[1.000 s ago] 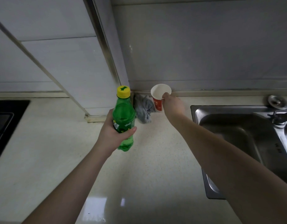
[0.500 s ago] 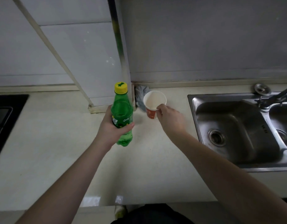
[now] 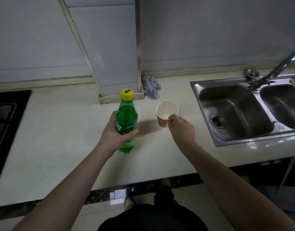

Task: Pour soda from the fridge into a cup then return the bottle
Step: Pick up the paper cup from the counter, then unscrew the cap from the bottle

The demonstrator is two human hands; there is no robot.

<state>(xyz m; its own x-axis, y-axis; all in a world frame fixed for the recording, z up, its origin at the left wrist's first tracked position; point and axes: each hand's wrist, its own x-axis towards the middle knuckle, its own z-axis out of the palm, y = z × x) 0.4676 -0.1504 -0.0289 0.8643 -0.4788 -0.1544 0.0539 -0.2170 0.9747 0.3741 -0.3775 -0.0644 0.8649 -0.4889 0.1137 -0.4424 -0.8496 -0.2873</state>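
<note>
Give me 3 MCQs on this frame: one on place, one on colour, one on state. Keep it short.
1. Where does the grey rag lie?
A. in the sink
B. on the counter at the wall, behind the cup
C. on the stove

2. What colour is the bottle's cap?
A. yellow
B. white
C. red

3. What is the state of the bottle?
A. capped and upright
B. open and pouring
C. lying on its side

Key: 1 B, the rag sits bunched against the wall corner, beyond the paper cup. 2 A, the cap is yellow above the green body. 3 A, the cap is on and the left hand holds it upright, while the right hand pinches the cup's rim.
</note>
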